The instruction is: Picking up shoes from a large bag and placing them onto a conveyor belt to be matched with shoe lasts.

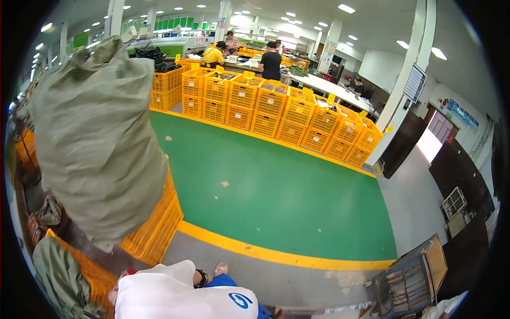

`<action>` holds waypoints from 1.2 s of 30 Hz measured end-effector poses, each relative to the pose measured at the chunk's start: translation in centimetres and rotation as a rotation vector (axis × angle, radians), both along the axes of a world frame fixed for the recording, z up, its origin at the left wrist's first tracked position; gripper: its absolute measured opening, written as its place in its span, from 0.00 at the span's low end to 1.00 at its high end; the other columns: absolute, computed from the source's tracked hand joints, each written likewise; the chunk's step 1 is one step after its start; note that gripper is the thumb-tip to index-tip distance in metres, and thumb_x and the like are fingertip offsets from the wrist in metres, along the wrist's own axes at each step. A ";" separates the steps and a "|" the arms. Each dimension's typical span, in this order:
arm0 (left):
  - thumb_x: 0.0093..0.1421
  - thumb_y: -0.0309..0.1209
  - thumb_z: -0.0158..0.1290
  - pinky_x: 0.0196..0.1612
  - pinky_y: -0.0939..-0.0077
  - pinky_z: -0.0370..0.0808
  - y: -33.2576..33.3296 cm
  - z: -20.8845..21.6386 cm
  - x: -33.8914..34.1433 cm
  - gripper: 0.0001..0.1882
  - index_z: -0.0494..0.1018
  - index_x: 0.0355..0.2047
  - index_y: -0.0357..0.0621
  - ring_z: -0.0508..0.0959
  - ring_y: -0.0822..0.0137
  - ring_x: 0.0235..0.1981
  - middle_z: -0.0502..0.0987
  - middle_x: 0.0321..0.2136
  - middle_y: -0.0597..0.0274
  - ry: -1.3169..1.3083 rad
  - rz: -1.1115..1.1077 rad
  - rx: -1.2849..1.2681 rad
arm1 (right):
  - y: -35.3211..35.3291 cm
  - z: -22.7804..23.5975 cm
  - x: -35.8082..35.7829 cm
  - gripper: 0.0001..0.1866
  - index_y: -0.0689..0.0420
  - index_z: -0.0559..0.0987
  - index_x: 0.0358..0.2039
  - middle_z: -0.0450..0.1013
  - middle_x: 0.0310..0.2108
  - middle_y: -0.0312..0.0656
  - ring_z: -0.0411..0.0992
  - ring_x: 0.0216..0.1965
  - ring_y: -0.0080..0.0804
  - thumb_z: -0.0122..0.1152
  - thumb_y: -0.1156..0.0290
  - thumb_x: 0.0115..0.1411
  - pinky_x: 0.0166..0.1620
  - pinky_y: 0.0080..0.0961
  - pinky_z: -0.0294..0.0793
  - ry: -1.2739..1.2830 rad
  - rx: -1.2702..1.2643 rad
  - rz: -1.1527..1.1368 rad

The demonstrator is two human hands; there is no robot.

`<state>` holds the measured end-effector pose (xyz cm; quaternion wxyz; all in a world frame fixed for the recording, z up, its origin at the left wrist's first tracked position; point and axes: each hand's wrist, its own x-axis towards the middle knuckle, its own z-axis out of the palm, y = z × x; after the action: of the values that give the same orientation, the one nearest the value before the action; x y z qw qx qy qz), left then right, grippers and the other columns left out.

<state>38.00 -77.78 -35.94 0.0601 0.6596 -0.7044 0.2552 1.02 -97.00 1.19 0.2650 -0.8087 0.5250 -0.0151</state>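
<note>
My white shirt (175,295) with a blue mark fills the lower edge. Just above it a hand (219,268) with a black wrist strap (202,277) shows only its tip; it looks like my right hand, next to something blue (227,280), and its grip is hidden. A small red and skin-coloured patch (123,275) at the shirt's left edge may be my left hand, too little to tell. Nearest on the left, a big grey-green stuffed sack (95,138) rests on stacked orange crates (156,226).
A green floor (276,186) edged by a yellow line (276,255) lies ahead. Rows of orange crates (276,111) stand beyond it, with several people (271,61) at tables behind. A white pillar (404,90) and a small cart (411,276) are at the right.
</note>
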 end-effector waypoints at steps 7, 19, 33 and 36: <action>0.49 0.33 0.46 0.41 0.58 0.72 -22.9 17.9 15.6 0.15 0.76 0.35 0.43 0.76 0.49 0.37 0.77 0.35 0.47 0.816 0.183 0.969 | -11.9 1.8 14.3 0.20 0.52 0.74 0.49 0.70 0.44 0.56 0.70 0.45 0.51 0.52 0.68 0.54 0.48 0.40 0.69 -0.042 0.104 0.148; 0.47 0.34 0.48 0.43 0.60 0.72 -24.0 14.1 30.2 0.18 0.76 0.38 0.42 0.76 0.50 0.40 0.77 0.36 0.48 1.011 0.582 0.943 | -32.2 0.7 40.3 0.18 0.50 0.75 0.48 0.73 0.42 0.53 0.72 0.43 0.48 0.51 0.66 0.55 0.46 0.38 0.71 -0.125 0.350 0.640; 0.50 0.40 0.49 0.46 0.62 0.71 -35.8 14.3 47.6 0.21 0.74 0.43 0.45 0.75 0.52 0.43 0.76 0.40 0.49 1.448 1.014 0.377 | -55.6 -5.2 85.0 0.18 0.51 0.75 0.45 0.74 0.31 0.52 0.73 0.37 0.51 0.49 0.60 0.56 0.41 0.40 0.73 0.062 0.000 1.475; 0.52 0.42 0.49 0.48 0.63 0.70 -37.8 15.9 54.0 0.22 0.72 0.45 0.46 0.74 0.52 0.45 0.75 0.43 0.50 1.509 0.946 0.424 | -49.7 -5.4 96.1 0.20 0.49 0.74 0.48 0.75 0.30 0.51 0.74 0.34 0.48 0.49 0.60 0.56 0.40 0.38 0.73 -0.031 0.058 1.607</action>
<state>91.97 -115.56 -20.07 0.2710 0.8685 -0.1666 -0.3802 97.12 -146.67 -4.18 0.2230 -0.9317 -0.2210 0.1825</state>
